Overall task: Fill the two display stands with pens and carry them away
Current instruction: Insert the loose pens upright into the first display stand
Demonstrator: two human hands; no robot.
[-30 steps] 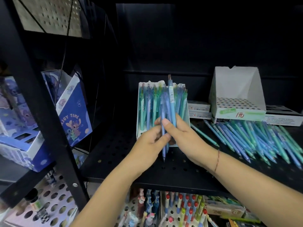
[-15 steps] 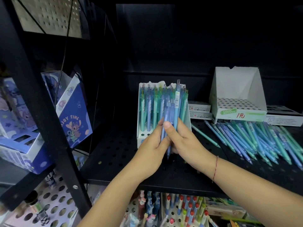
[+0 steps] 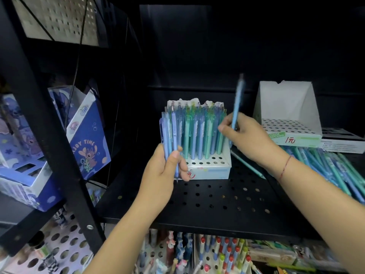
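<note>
Near stand: white display stand (image 3: 207,167), just beyond the left hand, mostly filled with upright blue and green pens; only its front rows of holes are open.
Right hand: right hand (image 3: 250,138) pinches 1 light-blue pen (image 3: 236,109), tilted, blurred by motion, lifted to the right of the stand.
Left hand: left hand (image 3: 166,171) curled around a small bundle of pens (image 3: 169,133), tips down.
Change: 1 second ago both hands shared the bundle; now 1 pen is drawn out, likely for a front hole.
Far stand: second stand (image 3: 286,115) beyond the right hand, empty.
Supply: loose pens (image 3: 335,167) on the shelf (image 3: 217,202), right of the right wrist.
</note>
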